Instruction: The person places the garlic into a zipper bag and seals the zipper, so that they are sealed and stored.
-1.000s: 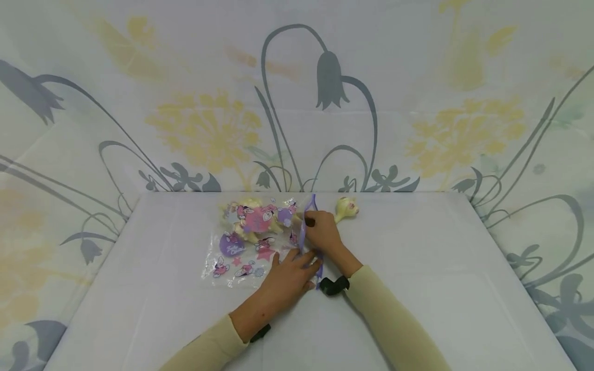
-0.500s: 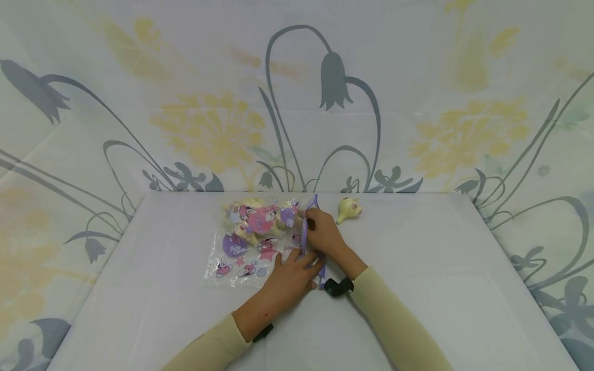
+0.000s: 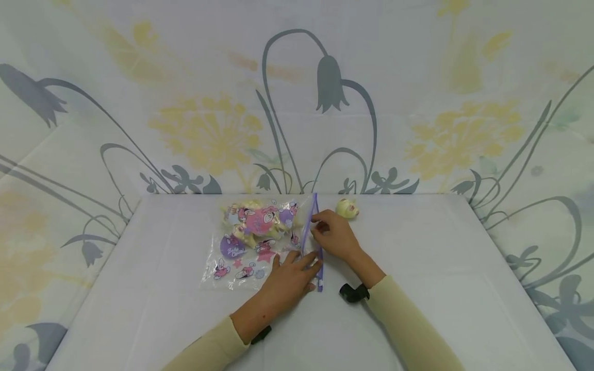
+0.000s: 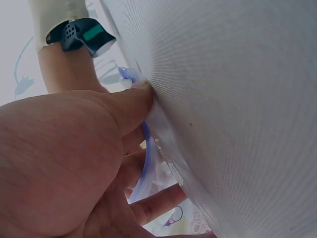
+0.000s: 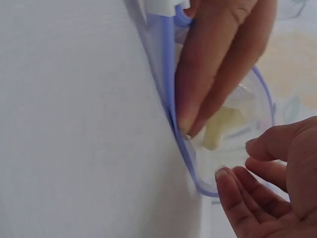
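A clear zip bag (image 3: 250,260) with pink and purple cartoon prints lies flat, its purple-edged mouth facing right. Through the film show several garlic bulbs (image 3: 246,234). My left hand (image 3: 289,278) lies over the bag's right side near the mouth, fingers spread and pressing down; in the right wrist view its fingers (image 5: 208,74) reach down at the purple edge. Just right of the mouth is my right hand (image 3: 339,236), thumb and fingers apart with nothing between them. Its fingertips (image 5: 225,176) are right at the purple rim (image 5: 270,99). Beyond it lies a loose garlic bulb (image 3: 348,208).
The white tabletop (image 3: 417,247) runs back to a flower-patterned curtain (image 3: 394,103). A white slider (image 5: 161,6) sits at the near end of the purple zip. Dark wrist cameras (image 3: 354,292) are worn on both wrists.
My right hand has drawn back to the right, out of the bag's mouth, and its fingers have parted. The left hand stays in place on the bag.
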`<state>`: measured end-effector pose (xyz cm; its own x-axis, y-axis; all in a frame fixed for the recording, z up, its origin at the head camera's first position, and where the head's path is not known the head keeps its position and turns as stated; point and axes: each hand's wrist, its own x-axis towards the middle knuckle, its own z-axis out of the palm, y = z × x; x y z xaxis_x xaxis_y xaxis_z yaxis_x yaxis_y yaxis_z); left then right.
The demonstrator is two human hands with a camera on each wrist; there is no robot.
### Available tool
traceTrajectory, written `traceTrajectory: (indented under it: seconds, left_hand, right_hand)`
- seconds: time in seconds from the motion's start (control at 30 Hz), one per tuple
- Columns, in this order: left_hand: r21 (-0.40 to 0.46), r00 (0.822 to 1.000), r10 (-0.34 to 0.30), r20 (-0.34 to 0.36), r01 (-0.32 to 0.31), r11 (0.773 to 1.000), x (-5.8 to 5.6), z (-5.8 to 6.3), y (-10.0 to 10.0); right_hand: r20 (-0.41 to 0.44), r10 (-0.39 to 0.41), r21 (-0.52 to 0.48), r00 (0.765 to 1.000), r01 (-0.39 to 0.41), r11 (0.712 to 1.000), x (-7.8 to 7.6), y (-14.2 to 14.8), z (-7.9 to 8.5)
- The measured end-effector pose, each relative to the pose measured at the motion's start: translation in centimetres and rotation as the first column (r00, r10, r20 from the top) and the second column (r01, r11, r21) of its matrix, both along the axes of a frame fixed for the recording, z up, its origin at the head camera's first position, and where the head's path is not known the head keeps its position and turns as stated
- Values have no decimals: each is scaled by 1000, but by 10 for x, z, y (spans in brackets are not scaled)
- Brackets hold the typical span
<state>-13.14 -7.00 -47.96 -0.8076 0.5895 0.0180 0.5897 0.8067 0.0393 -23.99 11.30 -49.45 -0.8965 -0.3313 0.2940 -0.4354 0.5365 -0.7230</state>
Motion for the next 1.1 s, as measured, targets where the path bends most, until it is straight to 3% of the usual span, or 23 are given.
traceTrajectory:
  seconds: [0.17,0.27,0.43,0.6,0.83,0.97,1.1]
  left_hand:
    - [13,1000,1,15,-1,1000,1,1,0]
    - [17,1000,-2,20,2,1000,1,1,-1]
    - [14,1000,-7,14,6,1000,-1,1,-2]
    - [15,1000,-1,16,1,1000,-2,0,-4]
    - [25,999,0,32,-1,1000,-3,-2,-4]
    - [29,999,-4,37,3,1000,-3,-2,-3]
    - [28,999,-1,53,-1,1000,-3,-1,-1]
  right_hand:
    - [-95,-69,-71,993,63,995,3,12,6]
    - [-159,-162,-120,974,144,982,2,21,11]
    - [-176,-281,-207,943,243,948,-3,35,17]
    - [-156,-343,-238,926,302,923,-9,44,16]
    - [-134,-454,-253,881,413,875,-15,53,10]
    - [-48,-486,-235,873,463,855,-18,61,5]
    - [67,-484,-179,872,488,854,-19,65,1]
